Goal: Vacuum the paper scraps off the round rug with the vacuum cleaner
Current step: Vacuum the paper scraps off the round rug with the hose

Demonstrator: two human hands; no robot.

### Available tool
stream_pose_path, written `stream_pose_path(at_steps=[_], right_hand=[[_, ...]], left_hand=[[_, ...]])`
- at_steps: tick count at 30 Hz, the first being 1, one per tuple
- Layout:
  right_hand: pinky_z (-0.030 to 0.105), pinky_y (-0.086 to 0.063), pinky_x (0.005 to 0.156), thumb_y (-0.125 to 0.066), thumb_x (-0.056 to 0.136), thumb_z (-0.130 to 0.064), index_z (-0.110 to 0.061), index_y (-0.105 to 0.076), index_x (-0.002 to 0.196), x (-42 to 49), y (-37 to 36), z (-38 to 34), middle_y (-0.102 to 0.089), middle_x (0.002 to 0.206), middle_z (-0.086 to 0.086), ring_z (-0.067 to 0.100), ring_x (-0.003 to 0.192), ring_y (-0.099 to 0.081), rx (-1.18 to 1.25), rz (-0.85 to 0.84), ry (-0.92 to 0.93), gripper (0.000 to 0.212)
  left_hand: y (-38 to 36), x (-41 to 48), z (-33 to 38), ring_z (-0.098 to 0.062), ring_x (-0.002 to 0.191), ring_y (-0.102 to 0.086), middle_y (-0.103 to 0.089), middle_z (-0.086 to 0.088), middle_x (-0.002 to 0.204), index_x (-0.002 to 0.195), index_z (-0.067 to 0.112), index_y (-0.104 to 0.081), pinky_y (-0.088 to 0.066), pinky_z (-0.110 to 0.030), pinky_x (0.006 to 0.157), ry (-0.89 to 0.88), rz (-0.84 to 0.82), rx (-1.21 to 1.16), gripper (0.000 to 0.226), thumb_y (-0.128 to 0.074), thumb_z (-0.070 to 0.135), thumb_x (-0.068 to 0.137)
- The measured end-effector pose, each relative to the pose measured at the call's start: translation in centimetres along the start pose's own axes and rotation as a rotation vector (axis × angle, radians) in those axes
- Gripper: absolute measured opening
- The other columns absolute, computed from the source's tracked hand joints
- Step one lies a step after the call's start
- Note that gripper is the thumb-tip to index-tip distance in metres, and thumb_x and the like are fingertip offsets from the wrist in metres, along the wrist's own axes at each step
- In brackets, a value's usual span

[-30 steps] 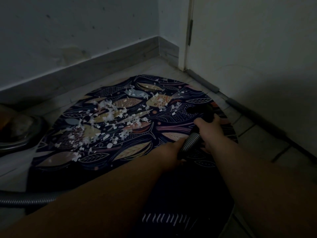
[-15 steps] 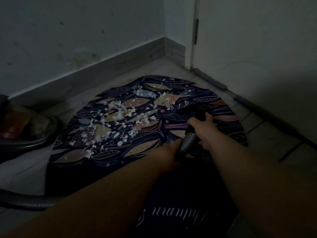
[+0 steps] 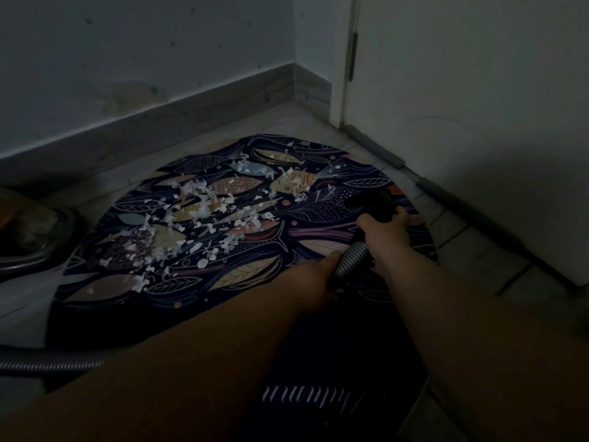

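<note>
A round dark rug point(image 3: 322, 199) with a fish and leaf pattern lies on the tiled floor. White paper scraps point(image 3: 204, 215) are strewn across its left and middle parts. My right hand point(image 3: 387, 232) grips the black nozzle end point(image 3: 373, 202) of the vacuum hose, which rests on the rug's right side. My left hand point(image 3: 314, 279) holds the grey ribbed hose point(image 3: 350, 260) just behind it. Another stretch of the ribbed hose point(image 3: 47, 365) runs along the floor at the lower left.
The vacuum cleaner body point(image 3: 35, 237) sits at the left edge beside the rug. A wall with a skirting board point(image 3: 159, 122) runs behind the rug. A closed door point(image 3: 478, 90) stands at the right, with a draught strip along its foot.
The nozzle and both hands have stayed on the rug's right side with little shift. The camera view has swung slightly, and the scraps lie as before.
</note>
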State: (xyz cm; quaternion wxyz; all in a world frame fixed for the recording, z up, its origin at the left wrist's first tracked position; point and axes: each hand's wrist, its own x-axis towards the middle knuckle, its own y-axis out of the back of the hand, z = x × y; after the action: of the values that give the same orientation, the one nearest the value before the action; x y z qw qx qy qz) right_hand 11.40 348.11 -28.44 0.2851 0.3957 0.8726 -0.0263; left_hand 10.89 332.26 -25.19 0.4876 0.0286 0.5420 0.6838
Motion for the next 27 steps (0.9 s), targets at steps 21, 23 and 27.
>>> stream_pose_path(at_steps=[21, 23, 27], right_hand=[[0.053, -0.053, 0.089, -0.064, 0.086, -0.029, -0.041, -0.02, 0.143, 4.1, -3.2, -1.4, -0.048, 0.122, 0.008, 0.032, 0.097, -0.056, 0.023, -0.02, 0.003, 0.073], [0.054, -0.053, 0.088, -0.065, 0.085, -0.03, -0.041, -0.02, 0.144, 4.0, -3.6, -1.5, -0.048, 0.127, 0.009, 0.032, 0.097, -0.056, 0.011, -0.032, -0.005, 0.075], [0.048, -0.055, 0.083, -0.065, 0.085, -0.029, -0.039, -0.021, 0.144, 3.6, -4.2, -1.4, -0.049, 0.126, 0.011, 0.028, 0.088, -0.056, -0.022, -0.071, -0.009, 0.075]], left_hand=[[1.6, 3.8, -2.7, -0.03, 0.13, -0.041, -0.034, -0.016, 0.147, 0.152, 0.022, 0.0, -0.036, -0.032, 0.102, 0.037, 0.024, -0.026, 0.085, -0.059, 0.031, 0.091], [1.6, 3.6, -3.1, -0.031, 0.13, -0.041, -0.035, -0.016, 0.146, 0.152, 0.022, 0.0, -0.036, -0.031, 0.102, 0.038, 0.026, -0.026, 0.085, -0.059, 0.032, 0.091], [1.5, 2.8, -3.6, -0.03, 0.129, -0.042, -0.035, -0.016, 0.146, 0.151, 0.023, 0.002, -0.037, -0.032, 0.102, 0.056, 0.022, -0.039, 0.085, -0.058, 0.031, 0.092]])
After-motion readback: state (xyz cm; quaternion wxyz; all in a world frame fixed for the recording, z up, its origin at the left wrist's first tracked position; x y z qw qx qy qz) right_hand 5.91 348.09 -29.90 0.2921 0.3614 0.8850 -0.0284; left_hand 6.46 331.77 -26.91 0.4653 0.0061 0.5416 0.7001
